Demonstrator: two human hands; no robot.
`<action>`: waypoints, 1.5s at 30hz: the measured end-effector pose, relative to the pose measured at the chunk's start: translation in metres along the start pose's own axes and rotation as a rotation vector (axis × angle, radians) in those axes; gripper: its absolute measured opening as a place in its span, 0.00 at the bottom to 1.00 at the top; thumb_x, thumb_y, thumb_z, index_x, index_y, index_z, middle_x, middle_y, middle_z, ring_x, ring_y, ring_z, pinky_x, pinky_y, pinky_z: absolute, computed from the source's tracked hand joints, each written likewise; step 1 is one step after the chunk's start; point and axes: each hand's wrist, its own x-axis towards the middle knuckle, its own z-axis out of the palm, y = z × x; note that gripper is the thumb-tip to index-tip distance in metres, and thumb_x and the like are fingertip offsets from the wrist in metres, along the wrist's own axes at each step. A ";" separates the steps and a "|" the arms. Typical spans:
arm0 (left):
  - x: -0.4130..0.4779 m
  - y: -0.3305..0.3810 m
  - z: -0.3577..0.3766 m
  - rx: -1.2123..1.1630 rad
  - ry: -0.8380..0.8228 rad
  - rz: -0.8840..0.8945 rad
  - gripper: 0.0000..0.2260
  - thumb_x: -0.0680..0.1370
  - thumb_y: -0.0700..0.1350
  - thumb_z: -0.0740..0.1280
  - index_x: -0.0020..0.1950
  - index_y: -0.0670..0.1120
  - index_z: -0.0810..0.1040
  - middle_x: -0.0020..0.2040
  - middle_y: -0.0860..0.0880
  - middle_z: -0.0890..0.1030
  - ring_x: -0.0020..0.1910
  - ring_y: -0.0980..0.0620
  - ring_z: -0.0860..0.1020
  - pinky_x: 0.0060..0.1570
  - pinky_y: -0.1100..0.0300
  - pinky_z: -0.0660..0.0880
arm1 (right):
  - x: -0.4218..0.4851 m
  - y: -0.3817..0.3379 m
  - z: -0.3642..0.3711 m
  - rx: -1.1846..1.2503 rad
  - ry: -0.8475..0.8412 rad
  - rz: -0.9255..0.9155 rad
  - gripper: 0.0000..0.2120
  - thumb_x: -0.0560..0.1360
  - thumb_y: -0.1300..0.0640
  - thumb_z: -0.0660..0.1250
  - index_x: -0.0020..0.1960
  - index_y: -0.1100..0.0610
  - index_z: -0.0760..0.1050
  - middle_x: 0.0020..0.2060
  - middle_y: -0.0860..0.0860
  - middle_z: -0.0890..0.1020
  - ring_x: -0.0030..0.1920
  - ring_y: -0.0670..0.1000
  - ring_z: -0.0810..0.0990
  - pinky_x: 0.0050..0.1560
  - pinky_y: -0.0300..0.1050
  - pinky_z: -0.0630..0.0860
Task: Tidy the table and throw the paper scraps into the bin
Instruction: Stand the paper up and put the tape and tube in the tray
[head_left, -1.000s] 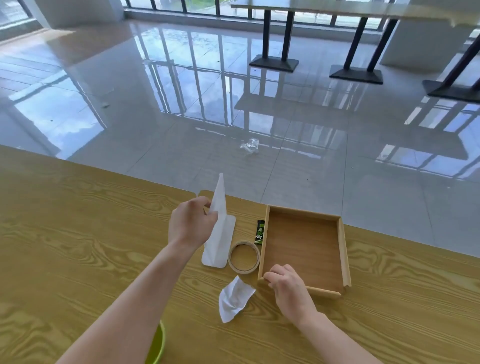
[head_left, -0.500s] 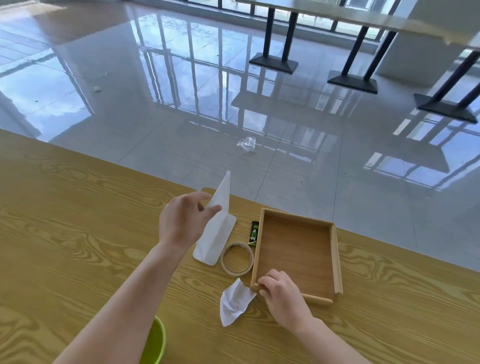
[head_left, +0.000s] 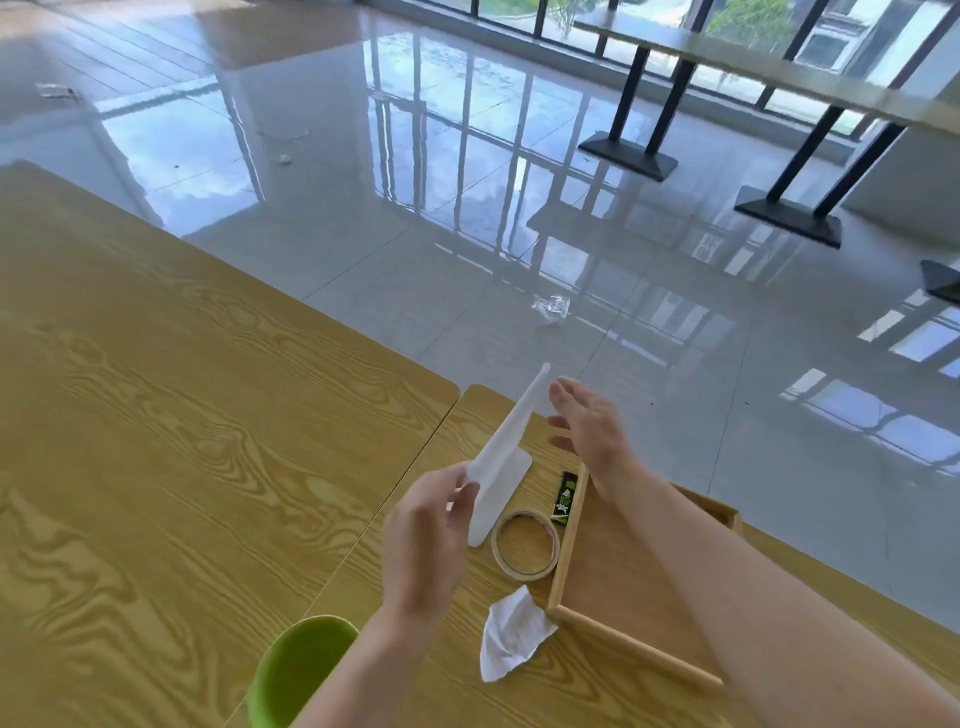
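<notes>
My left hand (head_left: 426, 540) pinches the lower edge of a white folded sheet of paper (head_left: 506, 452), which stands tilted up off the wooden table (head_left: 182, 415). My right hand (head_left: 589, 423) is open, fingers spread, just right of the sheet's raised tip and apart from it. A crumpled white paper scrap (head_left: 511, 642) lies on the table near the front corner of a shallow wooden tray (head_left: 569, 540). A green bin (head_left: 298, 670) shows its rim at the bottom, under my left forearm.
A roll of tape (head_left: 525, 543) lies flat between the sheet and the tray. A small black and green item (head_left: 564, 499) rests by the tray's far left side. The table's far edge is close behind. A clear plastic scrap (head_left: 551, 307) lies on the glossy floor.
My right hand left the tray's front edge and rose, open, beside the sheet's tip. My left hand shifted down to the sheet's lower edge. The view swung left.
</notes>
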 end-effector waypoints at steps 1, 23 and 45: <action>0.000 -0.001 0.001 0.016 0.014 0.025 0.08 0.78 0.41 0.70 0.56 0.49 0.83 0.48 0.57 0.84 0.44 0.58 0.81 0.41 0.60 0.78 | 0.004 -0.007 0.004 0.029 -0.011 0.001 0.13 0.79 0.40 0.62 0.59 0.42 0.76 0.53 0.44 0.79 0.57 0.53 0.79 0.57 0.54 0.80; 0.041 -0.021 0.004 0.063 0.102 0.118 0.06 0.80 0.42 0.67 0.54 0.47 0.83 0.37 0.54 0.79 0.33 0.55 0.76 0.30 0.55 0.75 | 0.059 -0.033 0.062 0.003 0.095 -0.104 0.08 0.80 0.48 0.62 0.52 0.50 0.77 0.42 0.47 0.76 0.42 0.48 0.76 0.55 0.54 0.79; 0.061 -0.037 0.016 0.025 0.234 0.194 0.06 0.79 0.41 0.68 0.54 0.45 0.82 0.42 0.52 0.82 0.36 0.55 0.79 0.30 0.60 0.77 | 0.079 -0.033 0.079 0.059 0.147 -0.106 0.08 0.82 0.47 0.57 0.49 0.46 0.73 0.44 0.47 0.74 0.44 0.48 0.73 0.58 0.56 0.77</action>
